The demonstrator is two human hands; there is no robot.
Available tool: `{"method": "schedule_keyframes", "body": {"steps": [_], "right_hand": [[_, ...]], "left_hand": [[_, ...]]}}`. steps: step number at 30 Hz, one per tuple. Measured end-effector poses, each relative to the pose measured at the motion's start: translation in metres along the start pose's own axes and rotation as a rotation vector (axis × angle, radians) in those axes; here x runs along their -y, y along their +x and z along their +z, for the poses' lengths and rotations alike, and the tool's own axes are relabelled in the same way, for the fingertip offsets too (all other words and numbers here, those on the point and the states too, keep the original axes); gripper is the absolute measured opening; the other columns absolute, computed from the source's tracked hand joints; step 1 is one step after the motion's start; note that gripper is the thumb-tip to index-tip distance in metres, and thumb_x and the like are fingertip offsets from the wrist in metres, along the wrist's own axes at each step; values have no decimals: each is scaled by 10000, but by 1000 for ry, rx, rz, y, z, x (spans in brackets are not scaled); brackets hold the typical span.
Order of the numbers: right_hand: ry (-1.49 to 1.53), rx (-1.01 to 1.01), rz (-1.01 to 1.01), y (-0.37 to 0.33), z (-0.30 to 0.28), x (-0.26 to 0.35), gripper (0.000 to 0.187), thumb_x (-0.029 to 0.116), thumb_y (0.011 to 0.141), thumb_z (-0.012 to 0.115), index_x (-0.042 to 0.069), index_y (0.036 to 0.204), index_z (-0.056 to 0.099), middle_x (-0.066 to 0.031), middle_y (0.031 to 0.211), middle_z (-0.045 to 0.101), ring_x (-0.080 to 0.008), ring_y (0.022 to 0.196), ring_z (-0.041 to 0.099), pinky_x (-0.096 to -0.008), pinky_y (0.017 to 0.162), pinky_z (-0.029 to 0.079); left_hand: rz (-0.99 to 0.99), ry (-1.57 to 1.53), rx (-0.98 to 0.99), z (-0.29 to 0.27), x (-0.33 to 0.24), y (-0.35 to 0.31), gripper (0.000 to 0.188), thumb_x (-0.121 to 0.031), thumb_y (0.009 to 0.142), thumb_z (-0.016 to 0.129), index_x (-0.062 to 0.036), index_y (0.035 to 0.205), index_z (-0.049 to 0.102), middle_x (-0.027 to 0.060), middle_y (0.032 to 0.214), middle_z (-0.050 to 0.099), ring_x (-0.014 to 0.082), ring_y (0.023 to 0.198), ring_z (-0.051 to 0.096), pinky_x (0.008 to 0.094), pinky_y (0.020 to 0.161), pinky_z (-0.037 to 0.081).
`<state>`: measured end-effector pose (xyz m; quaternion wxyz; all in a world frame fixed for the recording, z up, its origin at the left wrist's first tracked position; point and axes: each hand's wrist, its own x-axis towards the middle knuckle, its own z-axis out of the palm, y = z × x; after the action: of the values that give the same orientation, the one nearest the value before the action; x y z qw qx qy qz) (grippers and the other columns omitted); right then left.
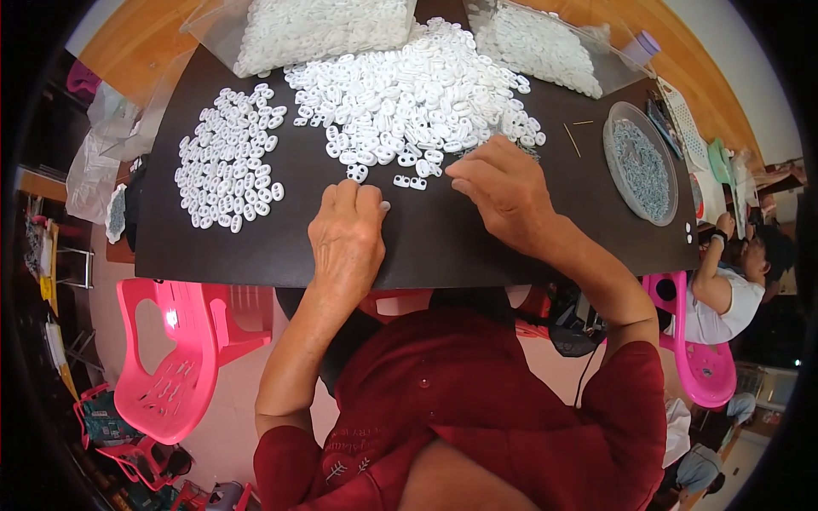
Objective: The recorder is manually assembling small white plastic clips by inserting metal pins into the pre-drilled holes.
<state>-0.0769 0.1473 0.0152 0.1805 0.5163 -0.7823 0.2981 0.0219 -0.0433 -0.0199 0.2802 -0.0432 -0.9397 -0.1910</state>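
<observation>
My left hand [348, 230] is over the near part of the dark table, its fingers curled down and closed. Just beyond its fingertips is a white oval plastic piece [357, 173] with two holes; whatever the fingers hold is hidden. My right hand [509, 194] is closed in a pinch, thumb toward the left, and I cannot make out what is in it. Partly behind that hand lies a small heap of thin grey metal parts [530, 154]. Between the hands sit two white two-holed pieces [410, 181], side by side. A large pile of white pieces [417, 94] rises beyond them.
A smaller group of white pieces [228, 157] is spread at the left. Two clear bins [223, 43] of white pieces stand at the back. A round tray [611, 153] of grey metal parts is at the right, beside two thin brass-coloured sticks [572, 140]. Another person [733, 281] sits beyond.
</observation>
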Motion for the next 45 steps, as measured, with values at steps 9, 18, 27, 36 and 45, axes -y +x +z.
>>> {"method": "schedule_keyframes", "body": {"steps": [9,18,27,36,45], "right_hand": [[356,-1,255,-16,20,23,167,0,757,659,41,918,640,-72,756,582,-209,695,555,-306,624,452],[376,-29,251,-19,12,24,164,-7,765,648,37,922,639,-67,743,569,-189,670,539,-291,610,441],[-14,-111,293,-38,-25,-10,135,-5,751,654,30,881,642,-79,754,575,-230,671,552,-305,592,442],[-724,-215,408,-70,-59,-85,142,51,704,680,48,827,608,-86,750,538,-271,729,525,-387,601,428],[-883,86,476,-77,-54,-129,100,56,630,650,7,709,611,-156,770,589,-301,774,546,-377,644,472]], "left_hand": [[-816,-1379,97,-26,-11,-3,172,-13,815,651,39,978,633,55,770,619,78,593,516,217,515,404],[-932,-1939,227,-22,-10,-9,123,-14,850,585,41,959,591,125,793,620,120,582,529,245,494,373],[-845,-2063,289,-11,-12,-8,144,-46,834,615,27,951,575,127,802,602,129,598,507,257,490,365],[-864,-1944,258,-6,-21,-3,125,-46,852,602,45,933,576,133,761,594,134,579,518,253,481,386],[-879,-1891,234,-2,-23,0,124,-45,852,601,50,930,579,134,765,602,131,566,528,253,484,397]]}}
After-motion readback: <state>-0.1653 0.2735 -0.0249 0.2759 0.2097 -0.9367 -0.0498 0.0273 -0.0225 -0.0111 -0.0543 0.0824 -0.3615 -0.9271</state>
